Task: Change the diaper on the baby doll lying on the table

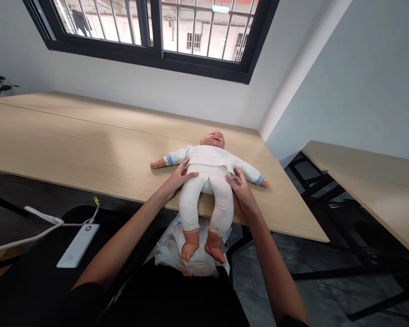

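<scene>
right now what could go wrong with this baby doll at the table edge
The baby doll lies with its legs over the table's edge, so it could tip or slide off if the left hand and right hand let go. The crumpled white packet below its feet might also slip.
</scene>
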Demonstrator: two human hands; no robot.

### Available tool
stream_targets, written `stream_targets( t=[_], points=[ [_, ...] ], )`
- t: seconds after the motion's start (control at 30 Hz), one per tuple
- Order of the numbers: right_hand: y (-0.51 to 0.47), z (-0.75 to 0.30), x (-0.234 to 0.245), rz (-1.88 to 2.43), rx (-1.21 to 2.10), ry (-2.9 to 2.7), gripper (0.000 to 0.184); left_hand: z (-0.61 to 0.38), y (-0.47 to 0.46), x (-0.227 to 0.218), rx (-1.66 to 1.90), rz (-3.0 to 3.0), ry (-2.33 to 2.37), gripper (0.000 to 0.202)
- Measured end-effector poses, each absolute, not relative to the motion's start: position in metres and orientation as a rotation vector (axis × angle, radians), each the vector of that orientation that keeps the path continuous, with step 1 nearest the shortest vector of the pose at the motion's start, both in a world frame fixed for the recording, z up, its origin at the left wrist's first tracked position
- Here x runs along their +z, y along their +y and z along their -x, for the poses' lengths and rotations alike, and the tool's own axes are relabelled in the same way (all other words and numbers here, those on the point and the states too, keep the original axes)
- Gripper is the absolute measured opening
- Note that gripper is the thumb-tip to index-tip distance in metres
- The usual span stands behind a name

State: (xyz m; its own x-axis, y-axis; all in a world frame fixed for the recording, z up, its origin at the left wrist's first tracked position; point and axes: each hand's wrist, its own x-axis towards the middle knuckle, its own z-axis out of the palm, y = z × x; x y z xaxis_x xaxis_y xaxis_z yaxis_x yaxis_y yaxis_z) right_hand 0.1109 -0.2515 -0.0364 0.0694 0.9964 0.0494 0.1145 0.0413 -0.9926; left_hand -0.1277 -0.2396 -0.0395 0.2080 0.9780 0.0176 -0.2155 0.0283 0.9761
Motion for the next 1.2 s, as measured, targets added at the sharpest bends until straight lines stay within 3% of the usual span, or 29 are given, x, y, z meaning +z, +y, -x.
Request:
stream_targets(
  t=[0.13,0.4,0.57,0.7,0.93,1.2],
  points=[
    [-0.259,-0.102,-0.038,1.290,1.117,-1.264,0.097,0.124,-0.242,-0.041,1.186,-1.255,0.989,0.091],
    [-0.243,-0.108,-0.059,1.439,0.860,-1.349,0.086,0.119,-0.231,-0.051,1.227,-1.362,1.171,0.056],
    [-0.245,-0.106,-0.057,1.559,0.758,-1.344,0.082,0.123,-0.234,-0.045,1.162,-1.449,1.277,0.049],
    [-0.254,-0.106,-0.049,1.542,0.760,-1.371,0.084,0.126,-0.238,-0.041,1.161,-1.406,1.239,0.053],
    [-0.298,-0.118,-0.039,1.448,0.926,-1.259,0.094,0.137,-0.290,-0.034,1.176,-1.441,1.271,0.081],
    [-0.367,-0.100,-0.027,1.667,0.939,-1.559,0.094,0.130,-0.358,-0.036,0.906,-1.709,1.266,0.101]
  ],
)
